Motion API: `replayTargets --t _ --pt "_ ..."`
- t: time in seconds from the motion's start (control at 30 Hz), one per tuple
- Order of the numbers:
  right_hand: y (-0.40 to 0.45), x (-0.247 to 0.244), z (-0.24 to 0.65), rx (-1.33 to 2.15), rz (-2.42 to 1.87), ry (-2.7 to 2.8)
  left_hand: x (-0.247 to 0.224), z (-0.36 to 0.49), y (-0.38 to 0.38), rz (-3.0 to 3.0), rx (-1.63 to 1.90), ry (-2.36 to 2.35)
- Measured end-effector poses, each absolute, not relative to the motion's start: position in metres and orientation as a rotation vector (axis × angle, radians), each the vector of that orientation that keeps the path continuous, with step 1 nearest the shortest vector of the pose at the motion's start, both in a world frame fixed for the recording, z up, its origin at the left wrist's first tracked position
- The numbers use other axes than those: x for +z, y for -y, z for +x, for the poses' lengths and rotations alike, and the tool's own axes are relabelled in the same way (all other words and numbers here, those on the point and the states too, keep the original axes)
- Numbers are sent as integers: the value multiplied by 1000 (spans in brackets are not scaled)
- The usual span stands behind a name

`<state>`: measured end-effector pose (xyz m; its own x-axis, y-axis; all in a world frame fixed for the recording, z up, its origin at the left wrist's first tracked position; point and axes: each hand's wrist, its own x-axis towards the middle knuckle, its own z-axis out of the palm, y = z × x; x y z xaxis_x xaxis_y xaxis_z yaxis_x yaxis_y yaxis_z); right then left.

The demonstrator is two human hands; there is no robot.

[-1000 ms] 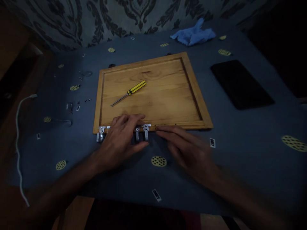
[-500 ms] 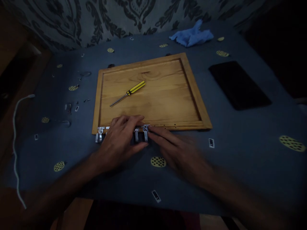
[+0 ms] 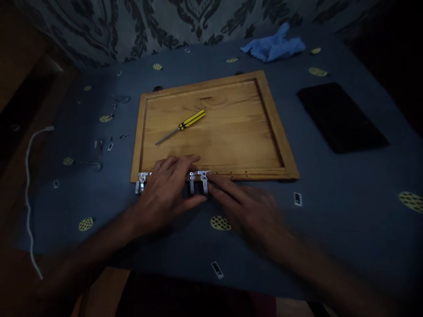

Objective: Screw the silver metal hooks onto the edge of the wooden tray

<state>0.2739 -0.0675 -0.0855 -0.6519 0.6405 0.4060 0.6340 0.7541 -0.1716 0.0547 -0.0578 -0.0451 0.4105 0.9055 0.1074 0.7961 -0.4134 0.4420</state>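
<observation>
A framed wooden board (image 3: 211, 127) lies flat, with a yellow-handled screwdriver (image 3: 192, 119) resting on it. Along its near edge sits a metal bracket strip (image 3: 205, 176) with prongs pointing toward me. My left hand (image 3: 167, 189) lies over the middle of the strip, fingers on the board side and thumb on the near side, gripping it. The fingertips of my right hand (image 3: 246, 204) touch the strip's right end; its fingers are held together. Part of the strip is hidden under my left hand.
Several small screws (image 3: 124, 135) and small clear pieces (image 3: 99, 145) lie left of the board on the patterned blue cloth (image 3: 185, 255). A white cable (image 3: 28, 198) runs at far left. A black flat object (image 3: 342, 116) is at right, a blue rag (image 3: 274, 44) behind.
The whole view has shifted slightly, so the scene sits a little further right. Both hands stay at the metal strip, with hardly any movement relative to the board.
</observation>
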Motion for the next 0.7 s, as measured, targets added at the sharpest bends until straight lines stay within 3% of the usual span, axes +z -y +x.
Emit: replayTargets --t 0.5,0.7 --pt "67 -79 270 -43 -979 2545 -47 60 58 2328 490 -1450" --pt "69 -84 276 115 -962 2452 -47 61 58 2356 474 -1463"
